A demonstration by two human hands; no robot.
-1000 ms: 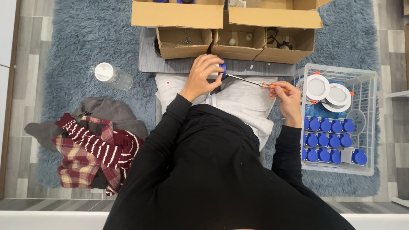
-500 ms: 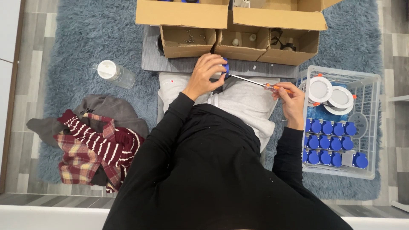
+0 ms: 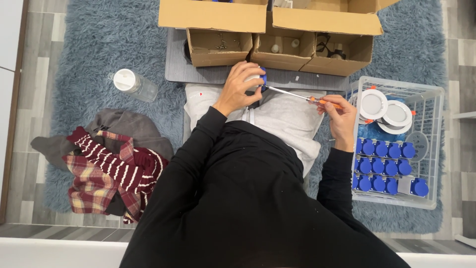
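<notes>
My left hand (image 3: 241, 87) is wrapped around a small blue and white round part (image 3: 262, 78), held above my lap on light grey fabric (image 3: 285, 119). My right hand (image 3: 341, 116) grips the orange handle of a screwdriver (image 3: 302, 97). Its metal shaft runs left and its tip meets the blue part. Most of the part is hidden under my fingers. My black sleeves and torso fill the lower middle of the view.
Open cardboard boxes (image 3: 277, 37) stand ahead on a grey board. A white wire basket (image 3: 431, 144) at right holds several blue parts (image 3: 384, 166) and white round discs (image 3: 384, 109). A clear jar (image 3: 134, 84) and a pile of clothes (image 3: 106, 161) lie left on the blue rug.
Both hands keep their grip on the part and the screwdriver. The view has shifted slightly; the hands sit a little lower in the frame.
</notes>
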